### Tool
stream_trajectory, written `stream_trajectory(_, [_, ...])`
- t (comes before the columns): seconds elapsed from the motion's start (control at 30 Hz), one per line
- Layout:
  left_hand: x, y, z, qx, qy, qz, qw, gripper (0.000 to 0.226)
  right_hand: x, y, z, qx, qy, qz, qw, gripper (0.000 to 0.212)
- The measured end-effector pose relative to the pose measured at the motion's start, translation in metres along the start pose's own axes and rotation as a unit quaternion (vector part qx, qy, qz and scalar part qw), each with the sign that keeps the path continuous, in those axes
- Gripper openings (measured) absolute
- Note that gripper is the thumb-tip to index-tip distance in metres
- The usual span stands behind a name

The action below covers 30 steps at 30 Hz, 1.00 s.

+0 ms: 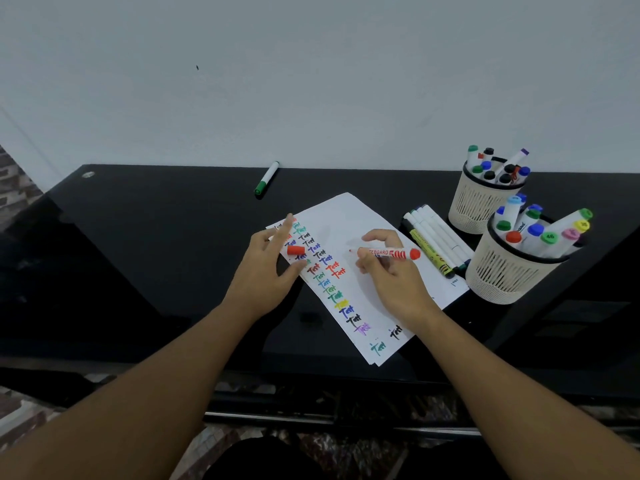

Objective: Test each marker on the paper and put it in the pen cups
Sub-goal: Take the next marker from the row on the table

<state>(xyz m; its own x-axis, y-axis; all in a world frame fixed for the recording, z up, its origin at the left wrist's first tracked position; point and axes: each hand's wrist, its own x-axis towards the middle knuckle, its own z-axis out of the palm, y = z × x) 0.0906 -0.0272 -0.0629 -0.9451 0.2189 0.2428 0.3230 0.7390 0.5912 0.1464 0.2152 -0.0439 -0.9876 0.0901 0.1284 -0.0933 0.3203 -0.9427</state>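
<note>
My right grip (388, 268) pinched the uncapped red marker (393, 253) over the paper (349, 220); my left grip (270, 268), fingers mostly straight, held its red cap (295, 250).

Left hand (268, 268) spread, right hand (391, 271) curled

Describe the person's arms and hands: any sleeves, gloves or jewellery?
Both forearms are bare up to the frame's edge, with no sleeves showing. The left hand and right hand wear no gloves; no rings, watch or bracelets are visible.

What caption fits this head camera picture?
Right hand holds an uncapped red marker over the paper; left hand holds its cap.
</note>
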Motion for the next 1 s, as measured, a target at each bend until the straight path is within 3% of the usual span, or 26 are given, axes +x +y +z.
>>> stream_trajectory(0.13, [0.012, 0.003, -0.003, -0.017, 0.002, -0.085, 0.996, 0.058, 0.001, 0.003, 0.001, -0.021, -0.017, -0.007, 1.000, 0.013])
stream_trajectory(0.3, [0.011, 0.003, 0.008, -0.002, 0.044, -0.064, 0.997, 0.029, 0.001, 0.002, 0.000, -0.061, -0.067, 0.007, 0.996, 0.059])
stream_trajectory(0.43, [0.007, 0.003, 0.009, 0.052, 0.057, -0.021, 0.997, 0.025, 0.002, 0.003, 0.000, 0.022, -0.093, 0.027, 0.995, 0.048])
stream_trajectory(0.6, [0.005, 0.008, 0.005, 0.035, 0.071, 0.010, 0.997, 0.022, 0.007, -0.006, -0.007, 0.092, -0.085, 0.024, 0.992, 0.036])
stream_trajectory(0.67, [0.005, 0.009, 0.005, 0.030, 0.077, 0.008, 0.997, 0.024, 0.009, -0.010, -0.008, 0.039, -0.059, 0.022, 0.997, 0.026])
stream_trajectory(0.8, [0.003, 0.011, 0.005, 0.026, 0.078, 0.007, 0.997, 0.024, 0.018, -0.014, -0.012, -0.102, -0.107, 0.001, 0.989, 0.042])
stream_trajectory(0.9, [0.002, 0.010, 0.006, 0.033, 0.073, 0.005, 0.997, 0.024, 0.028, -0.015, -0.013, -0.322, -0.141, -0.043, 0.935, 0.029])
stream_trajectory(1.0, [0.002, 0.011, 0.007, 0.038, 0.069, 0.013, 0.997, 0.025, 0.031, -0.016, -0.012, -0.387, -0.141, -0.084, 0.907, 0.028])
